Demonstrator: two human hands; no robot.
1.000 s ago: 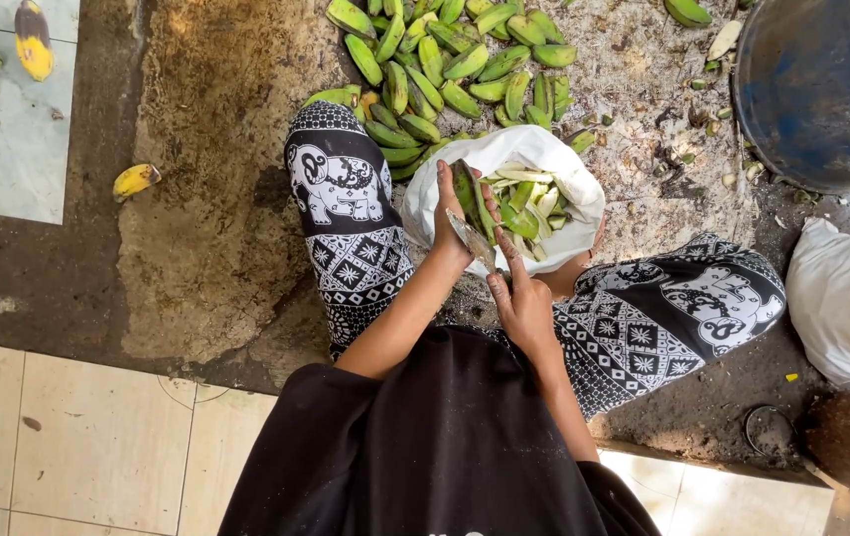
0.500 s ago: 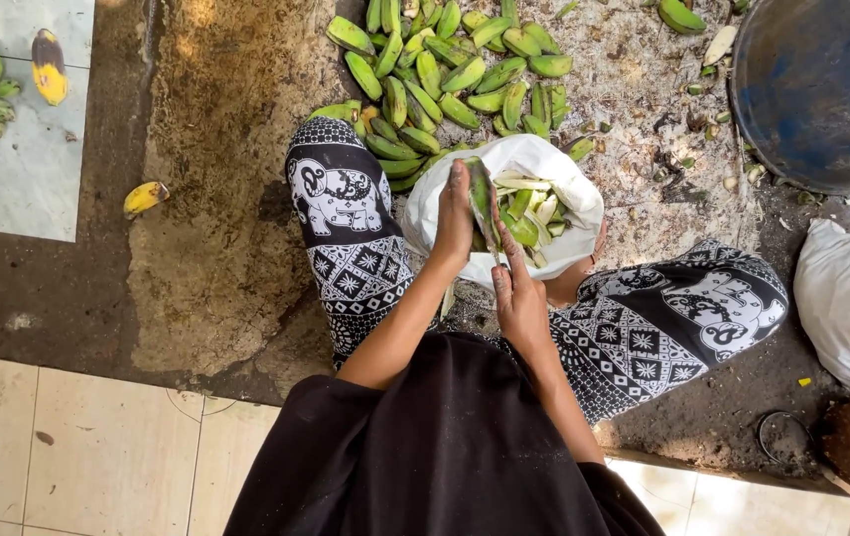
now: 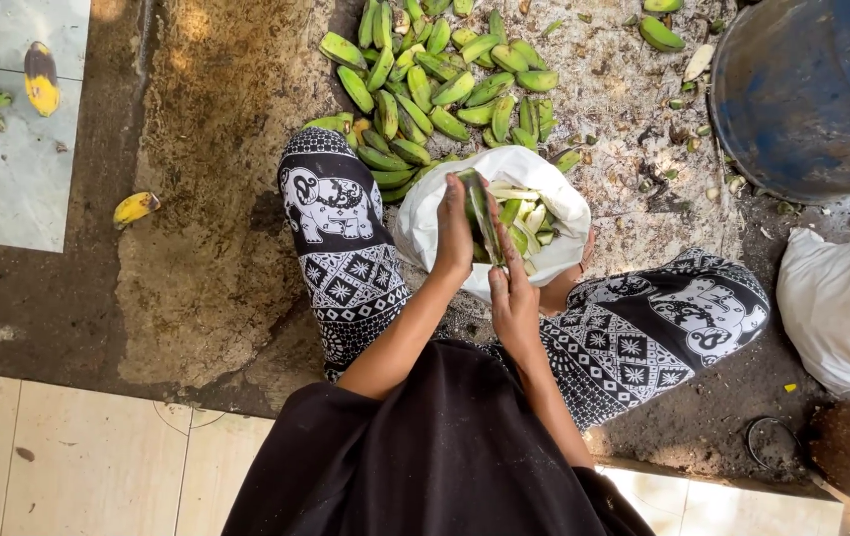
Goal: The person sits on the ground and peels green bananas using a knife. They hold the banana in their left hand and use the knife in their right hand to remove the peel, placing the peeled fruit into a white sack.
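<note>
Head view looks straight down on a seated person with patterned trousers, knees spread either side of a white bag (image 3: pixel 425 213) that stands open on the ground.

Left hand (image 3: pixel 455 233) is closed around a green banana (image 3: pixel 480 208), held upright directly over the near rim of the bag. Right hand (image 3: pixel 512 298) sits just behind the bag, on the person's side, fingers curled narrow against the lower end of the banana. Whether a blade is in that hand cannot be told from this view.

Peel strips (image 3: pixel 529 213), pale and green, lie inside the bag. A heap of unpeeled bananas (image 3: pixel 425 79) lies beyond the bag, touching its far edge. A blue drum (image 3: pixel 812 89) stands well to the right of the bag, and a second white sack (image 3: pixel 842 308) lies further right and nearer the person.

Risks, as judged:
- Both hands work close together on one small fruit. If a cutting edge is present, a slip along the skin would carry it toward the left thumb or palm.
- Fresh peel sap would make the grip slick; the banana could twist or drop into the bag among the waste.
- The bag's soft rim could fold inward, so strips may fall on the gritty ground beside it.
- The bag is crowded by the heap behind it; a nudge from a knee could tip it.
</note>
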